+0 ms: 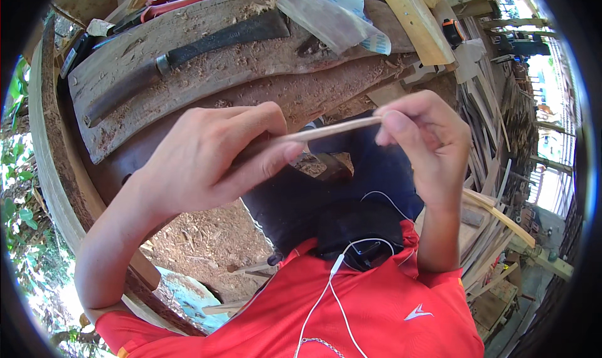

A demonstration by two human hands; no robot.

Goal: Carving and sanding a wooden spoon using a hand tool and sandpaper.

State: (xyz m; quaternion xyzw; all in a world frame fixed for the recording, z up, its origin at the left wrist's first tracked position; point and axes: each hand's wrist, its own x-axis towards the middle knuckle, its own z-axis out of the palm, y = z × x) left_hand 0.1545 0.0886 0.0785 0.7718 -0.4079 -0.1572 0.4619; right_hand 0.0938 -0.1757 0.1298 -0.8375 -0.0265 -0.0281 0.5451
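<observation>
Between my two hands a thin, pale wooden stick [335,130] is held above my lap, tilted slightly up toward the right. My left hand [219,148] is closed around its left end, thumb along the near side, and hides that end. At the other end, the thumb and fingers of my right hand [423,138] pinch the tip. Beyond my hands, a machete [229,39] with a dark blade and wooden handle [125,91] lies on a rough wooden plank [207,76]. Sheets of sandpaper [335,16] rest at the plank's right end.
Red-handled pliers or cutters [179,0] lie at the far left of the bench. A squared timber [417,22] and a tape measure [453,32] are at the far right. Wood strips [489,232] are piled on my right. Shavings cover the ground [213,245]. A white cable [342,264] hangs over my shirt.
</observation>
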